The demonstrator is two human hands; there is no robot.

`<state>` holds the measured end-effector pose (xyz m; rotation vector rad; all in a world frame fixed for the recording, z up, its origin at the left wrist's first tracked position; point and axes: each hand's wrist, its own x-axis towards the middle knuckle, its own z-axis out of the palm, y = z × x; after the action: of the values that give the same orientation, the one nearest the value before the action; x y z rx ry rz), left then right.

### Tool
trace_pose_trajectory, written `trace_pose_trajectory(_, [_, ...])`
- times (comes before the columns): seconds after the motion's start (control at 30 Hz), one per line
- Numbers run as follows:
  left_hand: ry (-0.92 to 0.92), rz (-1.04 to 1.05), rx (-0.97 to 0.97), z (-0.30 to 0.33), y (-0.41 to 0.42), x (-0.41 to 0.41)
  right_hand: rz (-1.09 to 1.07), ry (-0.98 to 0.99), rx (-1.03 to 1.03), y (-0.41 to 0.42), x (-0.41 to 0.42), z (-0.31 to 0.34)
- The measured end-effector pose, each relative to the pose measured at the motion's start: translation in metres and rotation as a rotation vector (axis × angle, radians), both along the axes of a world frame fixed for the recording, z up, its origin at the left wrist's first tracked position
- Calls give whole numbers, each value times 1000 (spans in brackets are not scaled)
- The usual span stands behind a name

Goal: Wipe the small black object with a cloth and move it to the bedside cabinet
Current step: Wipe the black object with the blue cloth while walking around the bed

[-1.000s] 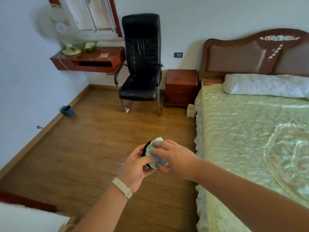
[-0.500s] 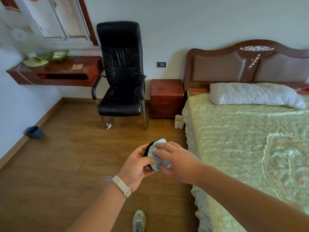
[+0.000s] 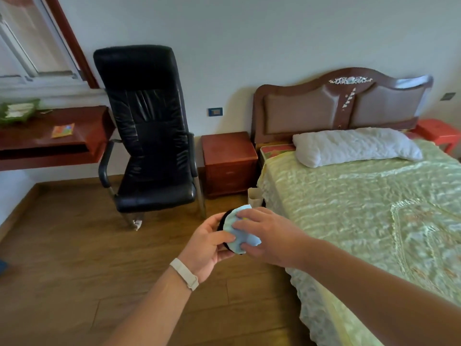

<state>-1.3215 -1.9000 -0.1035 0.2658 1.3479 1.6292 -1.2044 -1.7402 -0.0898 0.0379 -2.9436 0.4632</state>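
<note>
My left hand (image 3: 208, 248) holds a small round black object (image 3: 222, 222), of which only the left rim shows. A light blue cloth (image 3: 239, 233) covers most of its face. My right hand (image 3: 270, 234) presses the cloth against the object, fingers spread over it. Both hands are held in the air over the wooden floor, just left of the bed's edge. The brown wooden bedside cabinet (image 3: 228, 163) stands further ahead against the wall, between the chair and the headboard, its top bare.
A black leather armchair (image 3: 147, 136) stands left of the cabinet. The bed (image 3: 361, 221) with a green quilt and white pillow (image 3: 354, 146) fills the right side. A wall-mounted wooden shelf (image 3: 50, 143) is at the left. A small cream bin (image 3: 254, 198) sits by the bed corner.
The view has turned right and moved closer to the cabinet and bed, so the chair and cabinet look larger. My hands keep the cloth on the black object, the right fingers shifting slightly.
</note>
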Motion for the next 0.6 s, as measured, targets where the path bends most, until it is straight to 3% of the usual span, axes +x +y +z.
trace_pose_trajectory(0.3, [-14,-34,-28,-10,88,-69,-59,20,-67,81,-61,-19])
trace_pose_trajectory(0.6, [-71,69,-75,-8,235,-136,-68,42,-150,226,-131,-22])
